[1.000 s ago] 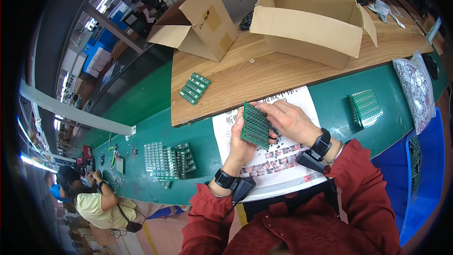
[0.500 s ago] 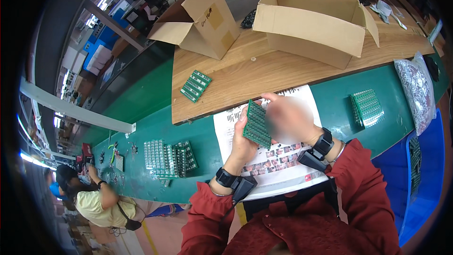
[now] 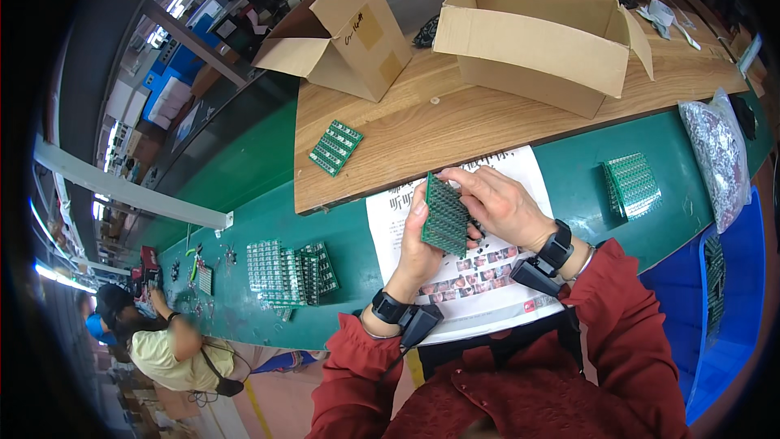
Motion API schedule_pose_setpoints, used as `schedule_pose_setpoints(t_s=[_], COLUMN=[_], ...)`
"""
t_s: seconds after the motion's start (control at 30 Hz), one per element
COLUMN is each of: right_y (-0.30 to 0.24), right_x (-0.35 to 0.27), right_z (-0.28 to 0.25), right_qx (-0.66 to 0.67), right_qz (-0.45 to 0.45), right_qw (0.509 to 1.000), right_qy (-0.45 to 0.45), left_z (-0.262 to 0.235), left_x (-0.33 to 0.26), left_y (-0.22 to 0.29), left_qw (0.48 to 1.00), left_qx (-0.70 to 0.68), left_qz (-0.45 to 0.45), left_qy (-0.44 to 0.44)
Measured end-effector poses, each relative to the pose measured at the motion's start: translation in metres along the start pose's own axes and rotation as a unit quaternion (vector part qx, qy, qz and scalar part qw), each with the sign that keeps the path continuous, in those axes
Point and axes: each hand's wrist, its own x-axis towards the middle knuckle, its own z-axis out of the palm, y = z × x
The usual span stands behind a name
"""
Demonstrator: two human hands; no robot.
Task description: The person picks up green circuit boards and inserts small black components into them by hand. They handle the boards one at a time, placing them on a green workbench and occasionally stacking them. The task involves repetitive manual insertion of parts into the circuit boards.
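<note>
the green surface (image 3: 573, 169) carries a printed sheet (image 3: 479, 314). above it, the left hand (image 3: 415, 245) grasps a tilted green circuit board (image 3: 444, 216) in its fingers. the right hand (image 3: 513, 210) has fingers at the board's far edge; whether they grip, i cannot tell.

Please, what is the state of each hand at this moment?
Left hand: closed, holding a green circuit board.
Right hand: partly curled at the board's upper edge; whether it grips anything cannot be told.
</note>
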Motion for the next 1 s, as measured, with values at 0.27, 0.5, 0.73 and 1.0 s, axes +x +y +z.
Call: schedule_pose_setpoints(t_s=[0.27, 0.5, 0.73, 1.0], right_y=[-0.0012, -0.0014, -0.0010, -0.0075], right_x=[-0.0019, 0.0019, 0.0027, 0.0026], right_z=[-0.0003, -0.0039, -0.0016, -0.0071], right_qx=[-0.034, 0.056, 0.009, -0.061], right_qz=[-0.004, -0.001, -0.035, -0.038], right_qw=[0.999, 0.998, 0.999, 0.997], right_qy=[-0.033, 0.003, 0.029, 0.006], left_z=[-0.0030, -0.0035, -0.0012, 0.0012], left_x=[0.0010, 0.0029, 0.0006, -0.0002], left_y=[0.0001, 0.0016, -0.0004, -0.0008], left_qw=[1.000, 1.000, 0.999, 0.996], left_qx=[0.015, -0.010, 0.041, 0.087], left_qz=[-0.005, -0.013, -0.016, -0.004], left_qy=[-0.018, -0.006, -0.014, -0.018])
